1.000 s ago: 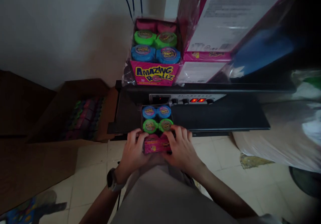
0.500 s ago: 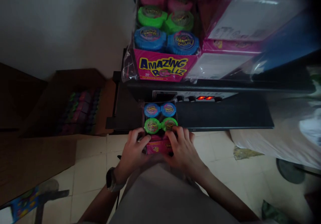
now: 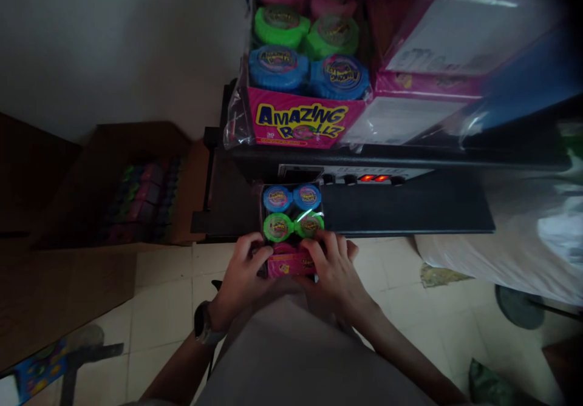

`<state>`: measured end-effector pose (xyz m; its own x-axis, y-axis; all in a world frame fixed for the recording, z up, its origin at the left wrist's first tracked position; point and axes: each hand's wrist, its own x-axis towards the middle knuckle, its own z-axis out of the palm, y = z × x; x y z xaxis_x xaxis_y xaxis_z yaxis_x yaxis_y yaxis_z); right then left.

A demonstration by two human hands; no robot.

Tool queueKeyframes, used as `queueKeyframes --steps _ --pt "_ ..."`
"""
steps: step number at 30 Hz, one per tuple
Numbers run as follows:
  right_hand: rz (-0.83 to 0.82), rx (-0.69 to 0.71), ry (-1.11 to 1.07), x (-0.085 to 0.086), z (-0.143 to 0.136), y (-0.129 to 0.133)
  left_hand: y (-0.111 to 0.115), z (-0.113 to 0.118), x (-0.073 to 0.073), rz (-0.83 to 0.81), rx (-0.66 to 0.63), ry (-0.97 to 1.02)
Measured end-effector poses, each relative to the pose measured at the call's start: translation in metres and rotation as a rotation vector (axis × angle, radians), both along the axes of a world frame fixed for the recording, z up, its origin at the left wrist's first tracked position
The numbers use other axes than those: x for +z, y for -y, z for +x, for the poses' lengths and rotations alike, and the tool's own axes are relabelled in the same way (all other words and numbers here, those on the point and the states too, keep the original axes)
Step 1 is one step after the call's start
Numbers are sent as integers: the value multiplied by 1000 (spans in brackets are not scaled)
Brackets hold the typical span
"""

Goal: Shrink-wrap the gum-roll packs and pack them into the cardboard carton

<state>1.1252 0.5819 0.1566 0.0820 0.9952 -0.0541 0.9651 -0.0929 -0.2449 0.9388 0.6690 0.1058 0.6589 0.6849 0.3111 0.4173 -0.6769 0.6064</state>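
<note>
L hand & R hand reach in from the bottom, palms turned twd each other, forearms splayed out to the lower corners. Grip is narrow: both hands clasp the near end of the small display box, one per side. L fingers bent at the near-L corner, thumb along the edge; watch on L wrist. R fingers curl over the near-R corner, tips by the R green roll.

Box sits btwn the hands, far end reaching over the black ledge, near end close to the grey shirt; can't tell if they touch. Blue rolls at the end farthest from the grip.

Hard to see: pink rolls nearest the grip, partly behind fingers & dim. R thumb mostly hidden. Underside of box not visible, so can't tell what supports it. Glare streak near R green roll. Beyond grip, control panel labels too small to read; above that, big Amazing Rollz box, w/ pink-and-white boxes to its R cut off at top. L of grip, open carton, contents in deep shade.
</note>
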Motion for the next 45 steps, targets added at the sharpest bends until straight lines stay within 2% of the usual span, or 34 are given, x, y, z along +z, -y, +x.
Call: queueKeyframes --steps 7,11,20,23,29,38,45 --pt "23 -52 -45 -3 -6 -2 -3 0 0 -15 16 -38" --pt "20 -6 -73 -4 -5 -1 -4 0 0 -30 13 -84" --pt "89 56 -170 -8 2 -1 -2 2 -3 -51 33 -33" --pt "85 33 -177 -11 0 3 0 1 -6 -66 46 -7" --pt "98 -99 -166 -17 -9 10 7 0 -12 -126 83 58" --pt "42 -93 -192 -12 -8 0 6 3 -10 -101 86 34" --pt "214 -63 -243 -11 7 18 4 2 -8 -118 49 19"
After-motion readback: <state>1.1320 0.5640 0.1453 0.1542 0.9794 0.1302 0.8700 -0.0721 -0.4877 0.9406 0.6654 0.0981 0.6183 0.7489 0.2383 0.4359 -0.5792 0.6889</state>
